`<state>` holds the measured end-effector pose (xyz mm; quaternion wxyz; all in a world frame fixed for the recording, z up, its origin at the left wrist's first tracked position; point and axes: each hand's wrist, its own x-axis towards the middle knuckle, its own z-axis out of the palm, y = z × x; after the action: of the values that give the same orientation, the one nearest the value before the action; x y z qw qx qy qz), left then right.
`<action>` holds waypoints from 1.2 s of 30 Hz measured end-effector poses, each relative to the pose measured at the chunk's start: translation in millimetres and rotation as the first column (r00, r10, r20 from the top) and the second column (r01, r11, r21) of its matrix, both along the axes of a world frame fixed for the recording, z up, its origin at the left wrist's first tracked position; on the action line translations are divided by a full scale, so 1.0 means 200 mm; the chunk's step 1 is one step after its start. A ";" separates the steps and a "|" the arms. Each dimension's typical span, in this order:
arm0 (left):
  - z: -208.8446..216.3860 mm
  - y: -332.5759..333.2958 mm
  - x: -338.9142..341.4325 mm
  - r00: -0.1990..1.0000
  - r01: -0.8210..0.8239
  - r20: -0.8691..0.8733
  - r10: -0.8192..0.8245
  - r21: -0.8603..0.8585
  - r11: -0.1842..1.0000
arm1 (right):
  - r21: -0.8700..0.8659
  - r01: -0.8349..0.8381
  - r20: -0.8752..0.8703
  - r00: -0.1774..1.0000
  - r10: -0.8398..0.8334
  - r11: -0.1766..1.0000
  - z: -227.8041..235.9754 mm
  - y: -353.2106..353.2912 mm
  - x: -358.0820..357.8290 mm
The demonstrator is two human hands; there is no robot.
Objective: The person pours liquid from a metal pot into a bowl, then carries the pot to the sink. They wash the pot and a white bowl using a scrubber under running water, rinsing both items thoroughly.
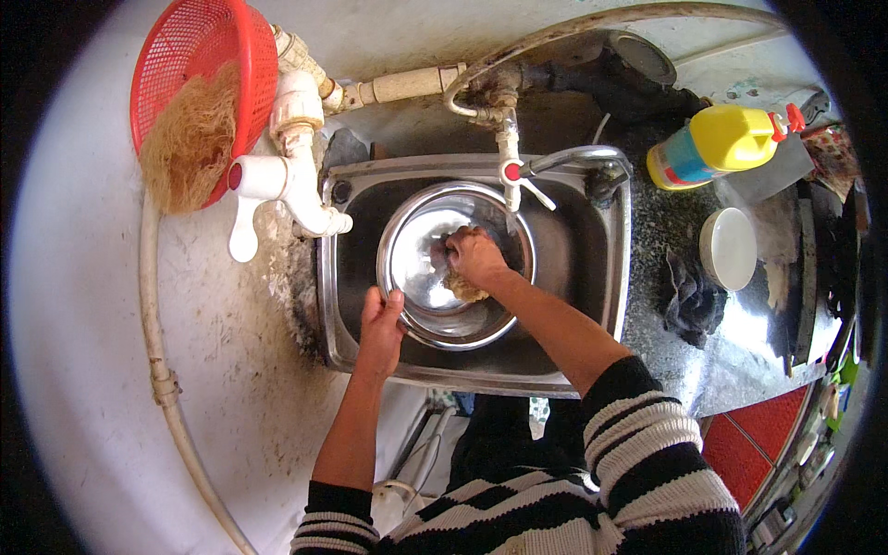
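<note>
A shiny steel basin (416, 250) sits in the metal sink (573, 277). My left hand (380, 326) grips the basin's near-left rim, with the thumb on top and the fingers on the outside. Inside the basin, my right hand (478, 257) is closed over a tan fibrous scrubber (465, 287). Part of that scrubber shows below the hand and the rest is hidden by it. Directly above the basin's far right side hangs a white tap (511, 176) with a red-centred handle.
A red plastic basket (248, 83) with tan fibre (194, 139) hangs at the upper left, beside another white tap (277, 180). On the right counter stand a yellow bottle (726, 143), a white bowl (728, 248) and a dark cloth (694, 301). A curved metal spout (583, 153) reaches over the sink's far edge.
</note>
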<state>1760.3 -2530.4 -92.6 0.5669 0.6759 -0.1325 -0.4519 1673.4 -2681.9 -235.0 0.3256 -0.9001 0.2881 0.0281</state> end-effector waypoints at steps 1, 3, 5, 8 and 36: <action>-0.01 0.02 0.01 0.999 0.029 0.044 -0.031 0.028 0.999 | -0.005 -0.033 0.037 0.999 0.033 0.999 0.07 0.05 -0.02; -0.05 0.06 0.05 0.976 0.127 0.164 -0.142 0.097 0.987 | -0.063 -0.156 0.037 0.987 0.158 0.986 0.15 0.16 -0.07; -0.04 0.05 0.06 0.968 0.143 0.194 -0.157 0.083 0.986 | -0.146 -0.251 0.017 0.966 0.256 0.957 0.16 0.18 -0.09; -0.01 0.02 0.02 0.997 0.023 0.068 -0.022 -0.007 1.000 | -0.108 -0.129 -0.298 0.950 0.092 0.986 0.22 0.06 -0.04; -0.01 0.00 0.02 0.991 0.017 0.134 -0.024 0.054 0.998 | -0.062 0.339 0.213 0.923 -0.320 0.939 0.26 0.05 0.18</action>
<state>1765.2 -2529.4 -95.5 0.5338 0.7183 -0.1653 -0.4145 1709.7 -2671.8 -183.1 0.3085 -0.8518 0.4023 -0.1317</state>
